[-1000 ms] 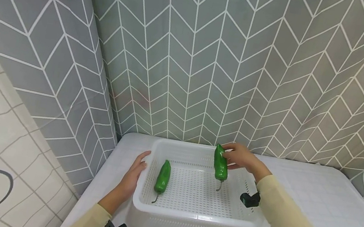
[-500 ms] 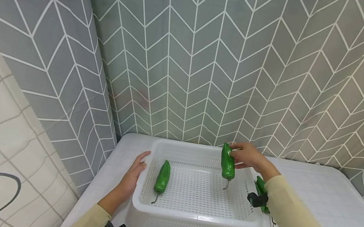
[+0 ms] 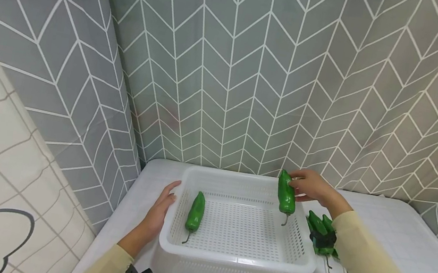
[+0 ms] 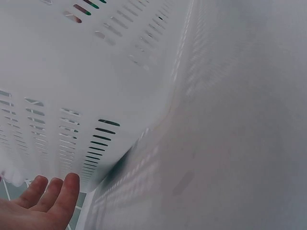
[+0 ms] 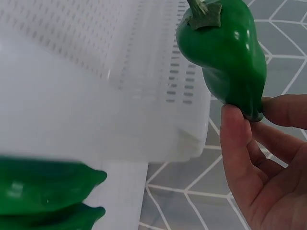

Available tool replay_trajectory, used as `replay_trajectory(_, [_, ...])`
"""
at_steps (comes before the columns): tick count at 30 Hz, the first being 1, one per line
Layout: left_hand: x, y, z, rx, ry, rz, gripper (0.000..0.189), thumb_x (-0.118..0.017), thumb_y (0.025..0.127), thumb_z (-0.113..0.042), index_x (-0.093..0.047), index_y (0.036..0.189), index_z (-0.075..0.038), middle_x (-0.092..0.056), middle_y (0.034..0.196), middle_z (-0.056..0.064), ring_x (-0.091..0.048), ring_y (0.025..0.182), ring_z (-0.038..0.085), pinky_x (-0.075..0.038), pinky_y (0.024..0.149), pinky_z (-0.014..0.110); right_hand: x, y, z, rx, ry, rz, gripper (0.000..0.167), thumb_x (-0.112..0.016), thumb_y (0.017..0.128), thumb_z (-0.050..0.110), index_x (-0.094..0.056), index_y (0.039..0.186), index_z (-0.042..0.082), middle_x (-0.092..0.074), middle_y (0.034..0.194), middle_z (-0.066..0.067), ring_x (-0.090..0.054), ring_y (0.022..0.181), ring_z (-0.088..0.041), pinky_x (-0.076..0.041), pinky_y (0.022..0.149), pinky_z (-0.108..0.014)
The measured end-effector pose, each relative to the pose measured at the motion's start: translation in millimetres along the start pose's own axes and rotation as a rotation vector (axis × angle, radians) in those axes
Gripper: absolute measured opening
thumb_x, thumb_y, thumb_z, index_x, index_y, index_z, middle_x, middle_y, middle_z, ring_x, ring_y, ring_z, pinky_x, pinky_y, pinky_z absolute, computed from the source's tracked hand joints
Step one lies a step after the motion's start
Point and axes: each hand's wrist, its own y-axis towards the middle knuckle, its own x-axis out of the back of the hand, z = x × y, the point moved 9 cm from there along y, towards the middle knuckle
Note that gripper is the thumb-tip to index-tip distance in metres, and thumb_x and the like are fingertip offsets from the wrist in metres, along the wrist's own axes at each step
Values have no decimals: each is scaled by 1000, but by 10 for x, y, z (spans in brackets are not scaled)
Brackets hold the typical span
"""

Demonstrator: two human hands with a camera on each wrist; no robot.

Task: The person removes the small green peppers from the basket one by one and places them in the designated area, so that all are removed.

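In the head view my right hand (image 3: 309, 185) pinches a green pepper (image 3: 287, 193) near its pointed end, stem hanging downward, over the right back corner of a white perforated basket (image 3: 238, 260). The right wrist view shows thumb and fingertips on the narrow tip of that held pepper (image 5: 230, 52). A second green pepper (image 3: 195, 214) lies inside the basket by its left wall. My left hand (image 3: 159, 213) rests along the outside of the left rim. In the left wrist view the fingers (image 4: 67, 196) of that hand are extended against the basket's outer wall (image 4: 96, 86).
To the right of the basket several green peppers (image 3: 318, 225) lie on the white-covered table (image 3: 394, 250), partly hidden by my right wrist's black camera (image 3: 322, 239). A patterned grey curtain (image 3: 247, 64) hangs right behind the table.
My right hand has carried its pepper to the right, from inside the basket toward the right rim. The peppers beside the basket have come into sight. My left hand stays put.
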Motion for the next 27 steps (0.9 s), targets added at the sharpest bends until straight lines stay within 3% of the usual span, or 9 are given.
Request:
replay_trajectory(13, [15, 55, -22, 26, -19, -5, 49, -23, 111, -25, -19, 159, -25, -30, 162, 12, -35, 145, 38, -37, 112, 49, 253, -49, -99, -8, -13, -1, 52, -50, 102, 11, -39, 144, -18, -62, 119, -27, -69, 99, -28, -60, 83, -45])
replay_trajectory(21, [29, 73, -22, 11, 5, -2, 49, -23, 111, -25, -20, 160, -25, -31, 161, 10, -37, 144, 36, -42, 109, 42, 376, -127, -206, -36, -38, -25, 52, -49, 102, 11, -37, 144, -19, -59, 123, -31, -69, 99, -28, -60, 83, -46])
replay_trajectory(27, [32, 82, -5, 17, -10, 7, 48, -23, 111, -25, -19, 159, -24, -31, 162, 11, -36, 145, 35, -41, 110, 42, 443, -168, -328, -56, -45, -25, 50, -46, 103, 9, -37, 143, -21, -64, 114, -26, -69, 94, -24, -60, 81, -43])
